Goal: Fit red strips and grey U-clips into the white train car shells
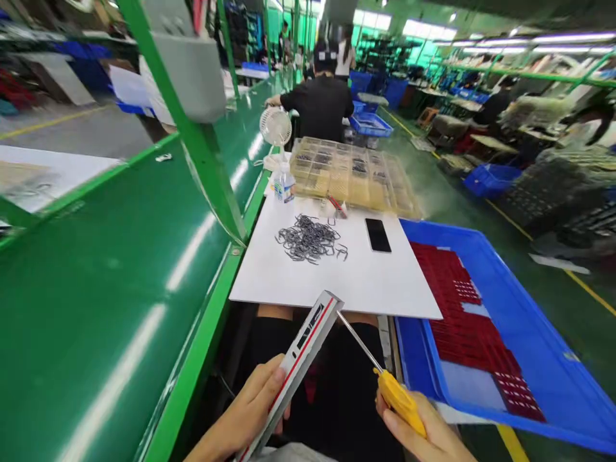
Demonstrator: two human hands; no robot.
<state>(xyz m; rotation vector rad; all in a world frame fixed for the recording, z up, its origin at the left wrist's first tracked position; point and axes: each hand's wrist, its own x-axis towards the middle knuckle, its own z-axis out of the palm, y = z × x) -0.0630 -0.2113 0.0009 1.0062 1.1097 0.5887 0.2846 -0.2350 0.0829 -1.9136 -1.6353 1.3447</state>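
My left hand (262,398) is closed around a long grey metal bar (308,346) with a red stripe and dark cut-outs along one face. The bar tilts up and to the right over my lap. In my right hand (418,423) is a screwdriver (397,401) with a yellow handle. Its steel shaft points up and left, and the tip meets the bar near its upper end; whether it goes into an opening I cannot tell. Beyond the bar, a pile of small dark bent metal hooks (308,239) lies on the white board (289,285).
On the board are a black phone (378,235), a clear bottle (283,183) and a compartment box (404,199). A small white fan (276,126) stands behind. At right, a blue bin (524,321) holds dark red strips (452,308). A green conveyor (144,308) runs left; a co-worker (320,102) sits ahead.
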